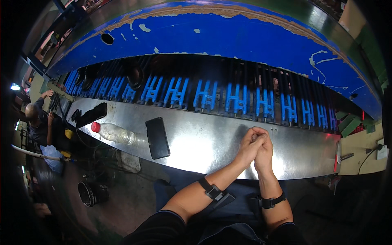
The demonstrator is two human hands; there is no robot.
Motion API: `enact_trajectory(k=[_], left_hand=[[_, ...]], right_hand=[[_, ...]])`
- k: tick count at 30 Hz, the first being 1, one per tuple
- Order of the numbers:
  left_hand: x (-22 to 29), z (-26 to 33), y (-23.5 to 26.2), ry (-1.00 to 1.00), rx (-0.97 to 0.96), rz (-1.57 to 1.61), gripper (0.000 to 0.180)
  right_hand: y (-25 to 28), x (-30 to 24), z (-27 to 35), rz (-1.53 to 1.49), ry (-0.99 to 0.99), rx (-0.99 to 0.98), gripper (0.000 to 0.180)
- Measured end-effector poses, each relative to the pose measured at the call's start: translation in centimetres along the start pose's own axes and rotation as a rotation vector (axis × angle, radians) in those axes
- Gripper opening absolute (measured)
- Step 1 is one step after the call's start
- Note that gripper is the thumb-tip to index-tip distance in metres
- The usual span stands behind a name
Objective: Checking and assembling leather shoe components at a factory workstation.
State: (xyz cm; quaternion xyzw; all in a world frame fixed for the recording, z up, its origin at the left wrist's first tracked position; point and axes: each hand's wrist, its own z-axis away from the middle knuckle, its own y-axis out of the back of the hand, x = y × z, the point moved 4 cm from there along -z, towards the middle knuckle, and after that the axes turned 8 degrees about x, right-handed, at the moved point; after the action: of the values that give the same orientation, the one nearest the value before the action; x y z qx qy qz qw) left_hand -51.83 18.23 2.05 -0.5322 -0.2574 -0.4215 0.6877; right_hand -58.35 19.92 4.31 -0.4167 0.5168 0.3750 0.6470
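Observation:
My left hand (247, 146) and my right hand (264, 152) are clasped together above the right half of a shiny metal worktop (200, 141). Their fingers fold against one another, closed, and no object shows between them. Both wrists hang near the worktop's front edge, and each forearm wears a black strap with a buckle. Left of the hands lies a black smartphone (157, 138), screen up. Farther left, a clear plastic bottle (118, 134) with a red cap rests on its side. Neither hand touches the phone or the bottle.
Several blue H-shaped fork parts (237, 100) hang in a row behind the worktop, under a chipped blue panel (171, 36). A crumpled black item (92, 114) lies at the left end. Another person (38, 120) is far left. A dark bucket-like container (92, 193) stands on the floor.

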Motion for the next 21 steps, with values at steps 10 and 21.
enact_trajectory(k=[10,21], left_hand=[[0.7,0.3,-1.0,-0.023,-0.009,-0.052,0.018],[0.8,0.4,-0.8,-0.008,0.013,-0.037,0.016]], right_hand=[[0.9,2.5,-0.7,0.031,0.242,-0.071,0.027],[0.2,0.5,-0.1,0.009,0.030,0.037,0.027]])
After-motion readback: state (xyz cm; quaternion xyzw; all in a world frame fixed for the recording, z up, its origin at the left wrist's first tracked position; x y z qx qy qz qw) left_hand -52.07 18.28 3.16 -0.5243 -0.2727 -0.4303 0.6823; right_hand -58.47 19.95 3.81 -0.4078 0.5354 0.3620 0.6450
